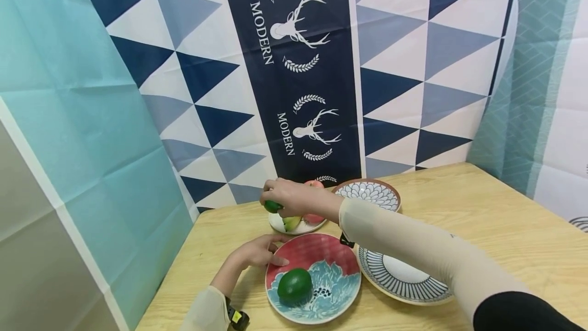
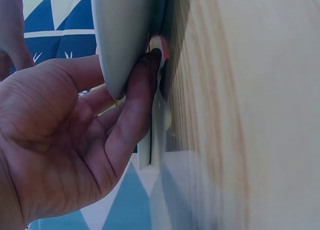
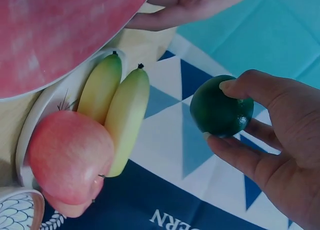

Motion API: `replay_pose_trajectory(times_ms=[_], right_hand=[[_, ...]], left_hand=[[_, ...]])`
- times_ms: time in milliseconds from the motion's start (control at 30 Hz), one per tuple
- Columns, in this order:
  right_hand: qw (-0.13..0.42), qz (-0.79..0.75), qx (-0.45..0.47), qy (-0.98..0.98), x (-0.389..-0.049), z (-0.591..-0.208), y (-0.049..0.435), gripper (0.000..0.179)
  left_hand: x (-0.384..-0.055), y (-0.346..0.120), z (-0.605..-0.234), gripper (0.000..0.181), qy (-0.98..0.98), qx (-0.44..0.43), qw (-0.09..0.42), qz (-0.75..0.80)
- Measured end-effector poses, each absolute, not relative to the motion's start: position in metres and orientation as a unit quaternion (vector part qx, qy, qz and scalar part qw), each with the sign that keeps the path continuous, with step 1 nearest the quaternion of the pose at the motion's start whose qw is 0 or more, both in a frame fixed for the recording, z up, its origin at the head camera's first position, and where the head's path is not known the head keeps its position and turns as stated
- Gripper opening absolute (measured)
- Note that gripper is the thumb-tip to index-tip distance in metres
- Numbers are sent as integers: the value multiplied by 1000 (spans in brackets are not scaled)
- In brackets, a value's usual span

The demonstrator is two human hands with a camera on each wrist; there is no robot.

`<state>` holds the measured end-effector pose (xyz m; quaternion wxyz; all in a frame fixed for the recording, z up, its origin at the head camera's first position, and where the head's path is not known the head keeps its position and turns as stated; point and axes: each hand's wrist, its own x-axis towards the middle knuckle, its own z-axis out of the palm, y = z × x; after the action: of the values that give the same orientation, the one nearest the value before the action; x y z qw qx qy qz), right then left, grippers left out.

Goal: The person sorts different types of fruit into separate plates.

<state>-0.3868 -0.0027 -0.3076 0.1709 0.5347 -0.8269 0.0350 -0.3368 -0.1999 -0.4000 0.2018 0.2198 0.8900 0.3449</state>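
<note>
My right hand pinches a small, round, dark green lime between thumb and fingertips, raised near the left side of the white fruit plate. On that plate lie two yellow-green bananas and red-pink apples. My left hand grips the left rim of a red and blue flower-patterned plate, thumb over the edge and fingers beneath it. The left wrist view shows this plate's pale underside tilted up by the fingers. A larger oval green fruit lies on its left part.
To the right stands a plate with black radiating lines, partly behind my right forearm. A brown-rimmed bowl with petal patterns is at the back. Patterned cloth hangs behind the wooden table, with teal cloth at left.
</note>
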Motion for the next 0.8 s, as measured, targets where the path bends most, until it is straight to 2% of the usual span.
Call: replay_pose_trajectory(times_ms=[267,467,800], right_hand=[[181,31,538,-823,-358,-307,19,47],[197,47,549,-811,-344,-312,37,42],[147,91,556,-813,-321,-322,63,42]], left_hand=[[-335,-200,-400,57,894,208,202,342],[-335,-200,-400,57,897,205,201,336],[-336,-200,-401,56,900,202,198,332]])
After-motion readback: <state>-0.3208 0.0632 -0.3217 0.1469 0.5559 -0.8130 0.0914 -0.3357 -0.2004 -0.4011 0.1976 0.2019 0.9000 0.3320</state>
